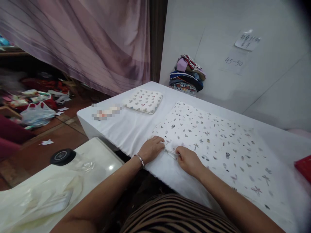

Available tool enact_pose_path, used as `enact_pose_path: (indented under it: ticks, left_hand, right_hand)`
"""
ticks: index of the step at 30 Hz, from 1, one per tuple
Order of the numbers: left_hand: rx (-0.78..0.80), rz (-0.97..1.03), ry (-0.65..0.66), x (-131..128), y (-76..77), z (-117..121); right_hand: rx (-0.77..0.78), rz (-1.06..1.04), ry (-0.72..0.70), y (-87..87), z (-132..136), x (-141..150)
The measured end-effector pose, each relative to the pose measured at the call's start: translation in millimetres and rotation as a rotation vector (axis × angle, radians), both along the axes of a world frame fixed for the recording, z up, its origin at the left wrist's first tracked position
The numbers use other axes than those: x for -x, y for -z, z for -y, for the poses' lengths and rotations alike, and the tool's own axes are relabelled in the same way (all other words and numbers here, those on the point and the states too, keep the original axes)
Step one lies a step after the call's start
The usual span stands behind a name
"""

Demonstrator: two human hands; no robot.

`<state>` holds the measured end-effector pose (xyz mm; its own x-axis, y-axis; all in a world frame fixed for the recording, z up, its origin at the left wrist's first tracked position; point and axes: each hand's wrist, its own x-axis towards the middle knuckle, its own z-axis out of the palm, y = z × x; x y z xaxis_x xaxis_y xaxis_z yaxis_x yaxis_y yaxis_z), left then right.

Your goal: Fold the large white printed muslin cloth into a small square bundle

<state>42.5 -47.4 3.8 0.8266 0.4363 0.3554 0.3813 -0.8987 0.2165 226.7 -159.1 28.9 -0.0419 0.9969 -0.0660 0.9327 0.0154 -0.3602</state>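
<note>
A large white pillowcase (pixel 213 142) printed with small dark motifs lies flat on the white-covered table (pixel 126 129). My left hand (pixel 151 149) rests on its near corner with the fingers curled down onto the cloth; a bracelet is on that wrist. My right hand (pixel 188 159) is just to the right, closed in a pinch on the edge of the same pillowcase. A thin clear strip runs between the two hands along the edge; I cannot tell what it is.
A small heart-printed pillow (pixel 143 101) lies at the table's far left. Folded clothes (pixel 187 75) are stacked against the white wall. A dark-lidded jar (pixel 63 157) and plastic bag (pixel 39 197) sit on a white surface at my left. Red cloth (pixel 304 167) shows at right.
</note>
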Motion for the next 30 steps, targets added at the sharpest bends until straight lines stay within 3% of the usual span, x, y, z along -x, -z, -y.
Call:
enact_pose_path:
  ticks: [22,30]
  left_hand:
    - [-0.060,-0.111,0.123,4.0,-0.8,-4.9]
    - [-0.103,-0.149,0.133,5.7,-0.6,-11.2]
  right_hand:
    - [-0.150,0.227,-0.153,11.7,11.4,8.9]
    - [-0.112,0.234,-0.141,10.5,10.1,8.6]
